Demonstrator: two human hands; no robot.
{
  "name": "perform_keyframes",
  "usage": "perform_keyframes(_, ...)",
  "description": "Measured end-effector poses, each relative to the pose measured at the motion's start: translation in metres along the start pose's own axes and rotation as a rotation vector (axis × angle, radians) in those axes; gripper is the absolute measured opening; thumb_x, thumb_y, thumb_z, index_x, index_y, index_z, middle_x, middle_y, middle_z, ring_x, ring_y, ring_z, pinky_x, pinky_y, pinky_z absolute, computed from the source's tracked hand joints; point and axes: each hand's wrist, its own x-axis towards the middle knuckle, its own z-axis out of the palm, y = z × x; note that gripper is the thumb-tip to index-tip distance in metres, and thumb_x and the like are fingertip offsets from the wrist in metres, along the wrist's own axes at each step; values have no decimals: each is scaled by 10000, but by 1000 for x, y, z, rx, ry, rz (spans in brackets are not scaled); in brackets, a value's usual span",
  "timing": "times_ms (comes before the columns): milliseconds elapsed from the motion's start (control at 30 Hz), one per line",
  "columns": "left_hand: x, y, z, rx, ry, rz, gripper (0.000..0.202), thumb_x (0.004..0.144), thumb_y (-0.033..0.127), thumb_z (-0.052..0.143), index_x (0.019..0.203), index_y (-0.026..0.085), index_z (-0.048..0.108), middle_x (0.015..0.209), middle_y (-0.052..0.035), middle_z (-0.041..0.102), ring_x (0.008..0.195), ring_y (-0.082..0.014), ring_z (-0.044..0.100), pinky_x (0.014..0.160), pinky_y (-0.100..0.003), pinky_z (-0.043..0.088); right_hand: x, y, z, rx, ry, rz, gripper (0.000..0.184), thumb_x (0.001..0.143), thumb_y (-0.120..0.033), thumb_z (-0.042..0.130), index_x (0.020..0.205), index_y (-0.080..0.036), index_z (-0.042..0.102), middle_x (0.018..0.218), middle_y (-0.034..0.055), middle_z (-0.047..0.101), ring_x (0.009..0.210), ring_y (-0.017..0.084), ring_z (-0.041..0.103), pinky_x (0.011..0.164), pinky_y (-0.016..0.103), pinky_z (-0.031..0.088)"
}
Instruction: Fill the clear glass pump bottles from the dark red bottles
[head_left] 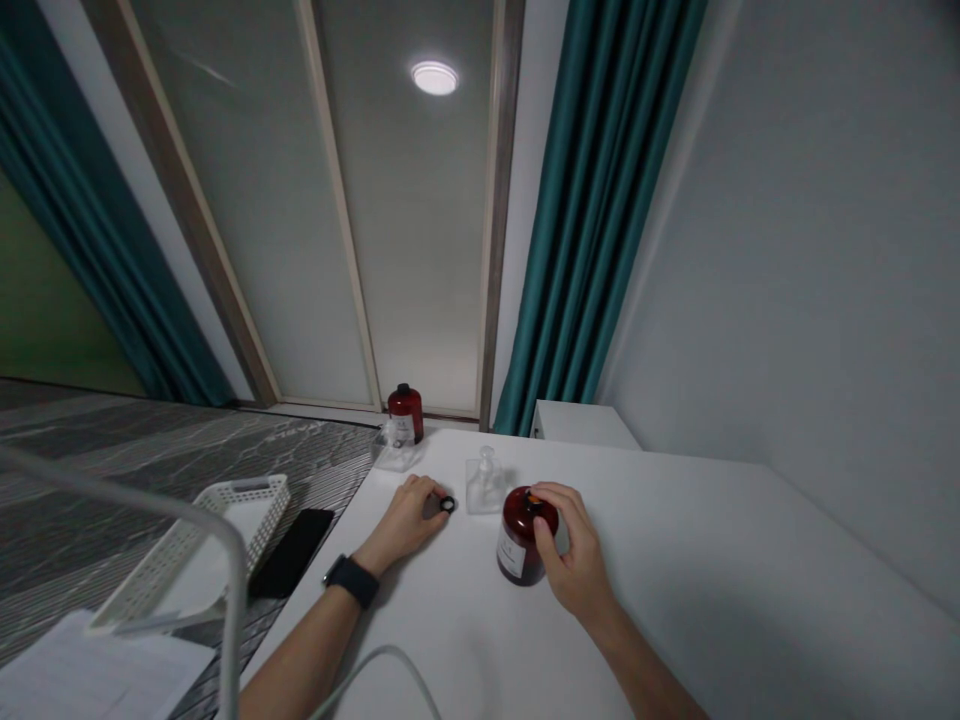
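A dark red-brown bottle (517, 545) with a white label stands upright on the white table (675, 600). My right hand (574, 555) grips its neck from above, thumb in front and fingers behind; the mouth is partly hidden, with a bit of orange showing there. To the left, my left hand (409, 518), wearing a dark watch at the wrist, rests low over the table and pinches a small black cap (448, 504) between thumb and fingertips. Just behind the bottle lies a clear square glass bottle (485, 484) with a rounded stopper.
Another red-brown bottle (406, 408) with a black cap stands at the far left corner, a clear glass piece (394, 450) before it. Left of the table are a white basket (259, 490), a black flat object (292, 553) and papers (97, 670). A pale cable (386, 650) crosses the near edge.
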Motion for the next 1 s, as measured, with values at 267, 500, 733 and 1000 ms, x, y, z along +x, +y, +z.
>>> perform_keyframes(267, -5, 17, -9, -38, 142, 128, 241, 872, 224, 572, 1109, 197, 605, 1075, -93, 657, 1037, -287, 583, 943, -461, 470, 1, 2, -2, 77, -42, 78, 264, 938, -222, 521, 1195, -233, 576, 1147, 104, 621, 1102, 252, 598, 972, 441, 509)
perform_keyframes(500, -20, 65, -8, -185, 83, 326, 337, 947, 262, 527, 1280, 257, 586, 1248, -120, 583, 1180, -291, 525, 1013, -470, 465, 4, 6, -12, 222, -264, 203, 513, 861, -282, 630, 1350, -213, 493, 1334, 130, 588, 1243, 276, 577, 1071, 449, 465)
perform_keyframes(733, -12, 83, 0, -143, 47, 402, 320, 938, 199, 523, 1224, 286, 637, 1271, -109, 569, 1180, -294, 496, 990, -466, 476, 2, 11, -12, 205, -252, 257, 656, 780, -191, 705, 1396, -220, 480, 1361, 128, 605, 1246, 282, 598, 1085, 480, 458)
perform_keyframes(1000, 12, 95, 11, -45, 115, 464, 304, 910, 120, 508, 1140, 246, 663, 1183, -102, 598, 1122, -280, 516, 950, -439, 473, 4, 24, -13, 112, -133, 306, 715, 749, -189, 716, 1414, -225, 454, 1336, 125, 578, 1263, 279, 565, 1079, 469, 459)
